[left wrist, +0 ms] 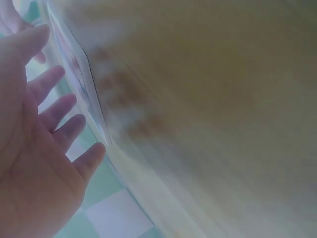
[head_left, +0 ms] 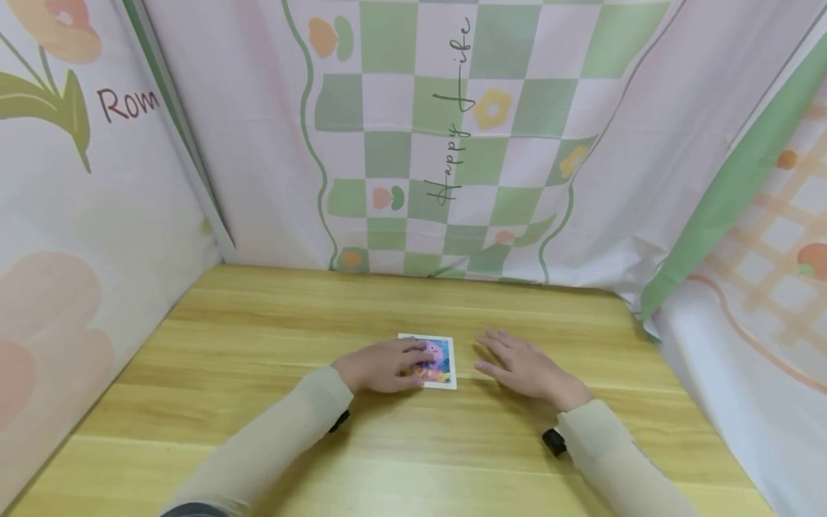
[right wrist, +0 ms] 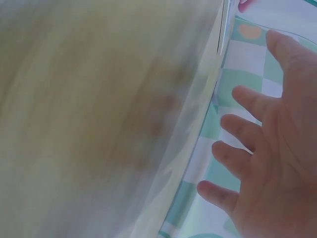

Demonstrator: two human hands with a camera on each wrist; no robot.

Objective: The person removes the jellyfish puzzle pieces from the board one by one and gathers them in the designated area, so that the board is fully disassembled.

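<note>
A picture card (head_left: 441,366) with a white border and a pink cartoon figure on blue lies flat on the wooden table (head_left: 413,459). Over its left part reaches my left hand (head_left: 385,365), palm down, hiding some of the picture. In the left wrist view that hand's fingers are spread and relaxed, with a gap between them and the card (left wrist: 81,74). My right hand (head_left: 523,365) hovers to the right of the card, fingers loosely extended and nothing in them. The right wrist view shows its fingers (right wrist: 242,131) spread apart above the tabletop.
A white curtain with a green checkered panel (head_left: 439,143) hangs behind the table's far edge. Printed cloth walls (head_left: 77,215) stand at left and right. Dark wrist devices (head_left: 554,441) sit at the sleeve cuffs.
</note>
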